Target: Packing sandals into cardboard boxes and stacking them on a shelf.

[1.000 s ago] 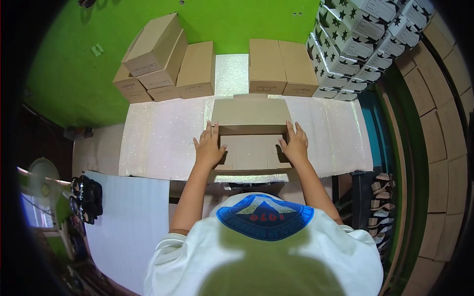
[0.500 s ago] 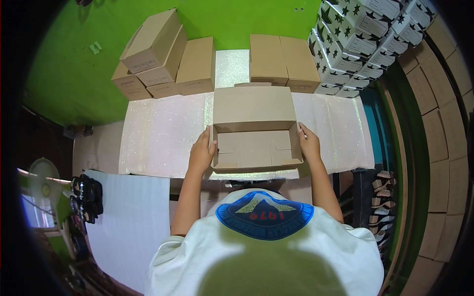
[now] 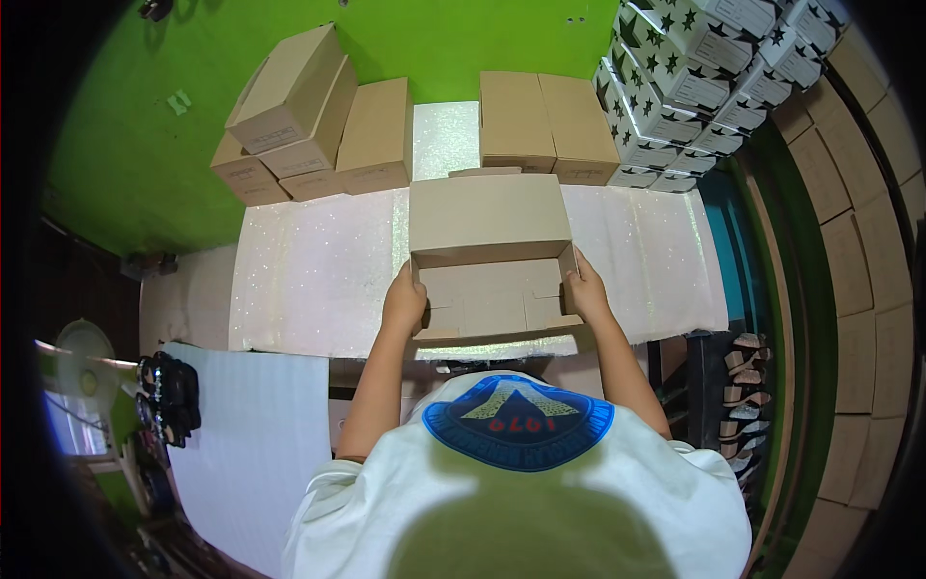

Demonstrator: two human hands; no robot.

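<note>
- Open box [image 3: 494,294]: at near edge of table [image 3: 318,280], long axis left to right (lid [image 3: 490,214] raised beyond).
- Left hand [image 3: 404,301], right hand [image 3: 586,295]: equally near, fingers gripping opposite ends.

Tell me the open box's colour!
The open cardboard box is tan, clearest in the head view.

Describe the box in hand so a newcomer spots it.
Below the green wall, find the sparkly pale table cover. At its near edge, the left hand and right hand grip a brown cardboard box. Its lid is folded back, unlike the closed-looking brown boxes behind.
</note>
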